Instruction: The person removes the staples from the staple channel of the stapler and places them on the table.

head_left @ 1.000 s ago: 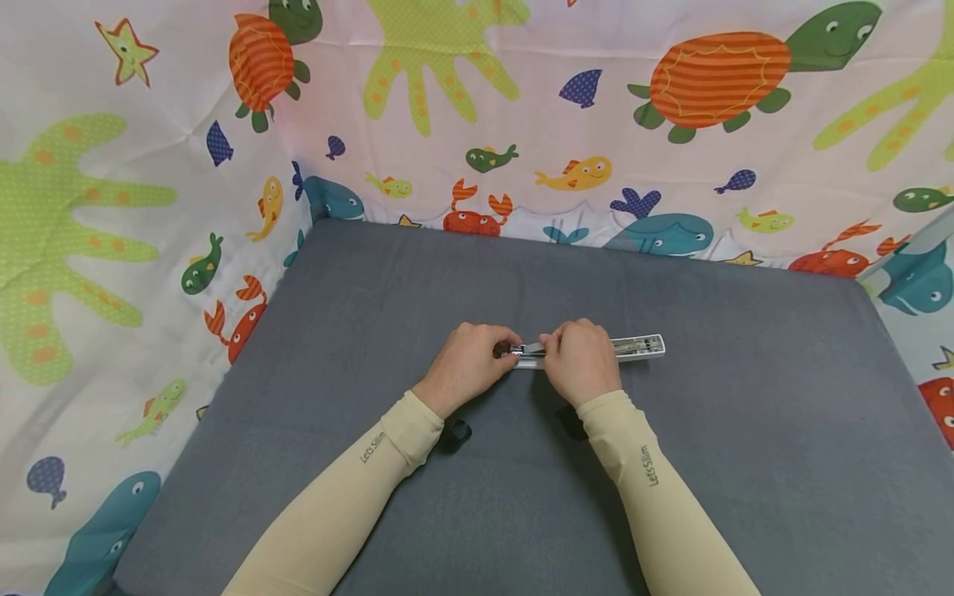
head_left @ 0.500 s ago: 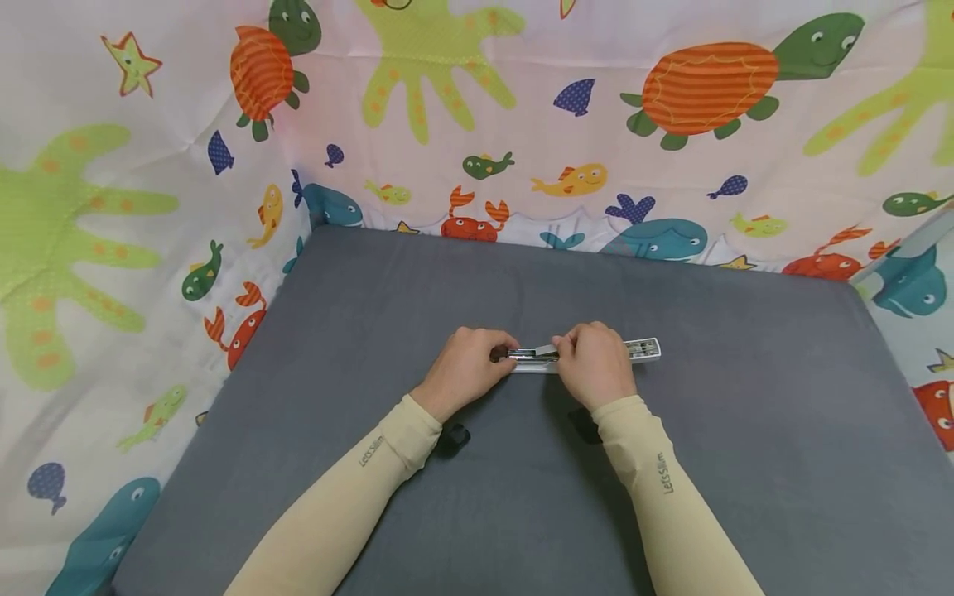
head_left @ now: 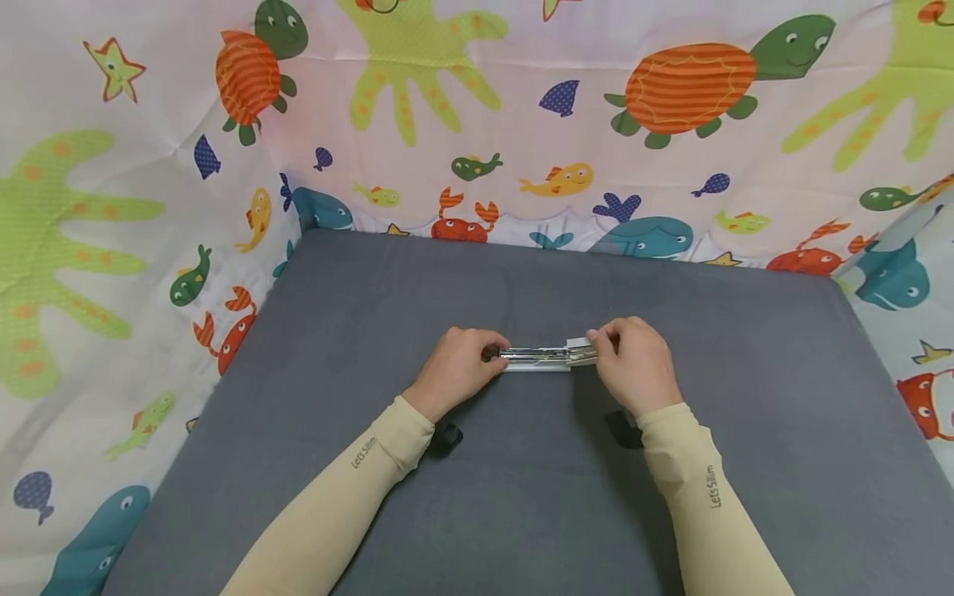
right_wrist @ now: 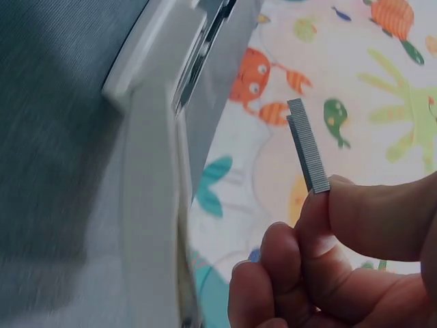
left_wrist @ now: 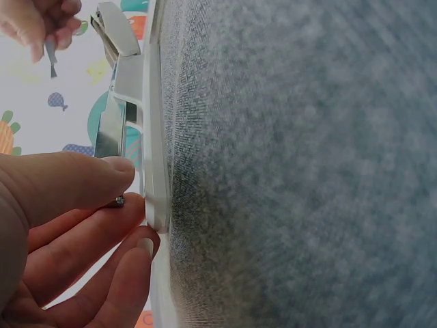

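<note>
A white stapler [head_left: 537, 367] lies opened out on the grey surface, its metal magazine [left_wrist: 111, 133] bare and its top arm [left_wrist: 118, 29] swung back to the right. At its left end my left hand [head_left: 456, 368] pinches the tip of the magazine between thumb and fingers, with other fingertips at the base. My right hand [head_left: 637, 364] is over the stapler's right end, overlapping it in the head view. Between its thumb and index finger it pinches a short strip of staples [right_wrist: 308, 147], held up apart from the stapler in both wrist views.
Grey cloth [head_left: 477, 497] covers the work surface. A white curtain [head_left: 417, 174] printed with sea animals rises behind it and along both sides. Dark wrist-camera mounts [head_left: 445, 439] sit below the wrists.
My right hand has moved right along the stapler, away from my left hand, and the staple strip has come off the magazine with it. My left hand keeps its hold.
</note>
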The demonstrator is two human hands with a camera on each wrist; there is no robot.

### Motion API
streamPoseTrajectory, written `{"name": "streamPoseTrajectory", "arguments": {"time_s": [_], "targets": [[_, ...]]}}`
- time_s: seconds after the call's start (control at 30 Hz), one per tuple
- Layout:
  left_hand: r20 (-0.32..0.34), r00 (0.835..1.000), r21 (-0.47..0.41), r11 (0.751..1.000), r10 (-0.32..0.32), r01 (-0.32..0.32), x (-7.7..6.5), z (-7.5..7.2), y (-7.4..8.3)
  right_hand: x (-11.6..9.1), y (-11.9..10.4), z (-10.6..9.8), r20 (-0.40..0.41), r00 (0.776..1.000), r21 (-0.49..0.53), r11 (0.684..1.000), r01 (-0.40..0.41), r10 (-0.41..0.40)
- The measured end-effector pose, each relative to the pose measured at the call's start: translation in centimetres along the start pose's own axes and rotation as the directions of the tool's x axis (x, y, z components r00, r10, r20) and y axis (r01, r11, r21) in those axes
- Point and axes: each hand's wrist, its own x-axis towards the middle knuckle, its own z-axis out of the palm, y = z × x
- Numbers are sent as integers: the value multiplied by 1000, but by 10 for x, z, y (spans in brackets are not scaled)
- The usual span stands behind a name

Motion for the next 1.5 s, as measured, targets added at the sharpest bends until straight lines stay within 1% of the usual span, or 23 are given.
{"name": "streamPoseTrajectory", "arguments": {"time_s": [0.13,0.33,0.53,0.67,0.77,0.97,1.17,1.5], "targets": [[-3,1000,-2,1000,-3,3,0,1,0,-3,16,-13,-6,999,-3,999,-46,46],[-5,1000,-5,1000,2,-2,1,2,-1,-7,45,-32,26,990,3,990,-141,141],[-5,1000,-11,1000,-5,5,0,1,-2,-9,69,-43,34,982,-3,982,-188,188],[-9,1000,-15,1000,-5,4,-1,1,-2,-11,82,-45,56,973,5,975,-222,222],[-5,1000,-11,1000,-8,8,-1,0,-2,-13,92,-47,60,971,2,972,-234,233],[-4,1000,-8,1000,-12,12,-1,0,-2,-14,108,-49,46,973,-26,974,-224,225],[-2,1000,-11,1000,-6,6,-1,0,-1,-14,114,-46,73,963,-34,966,-256,258],[2,1000,-16,1000,-7,7,0,-1,-1,-10,122,-40,86,953,-65,956,-285,290]]}}
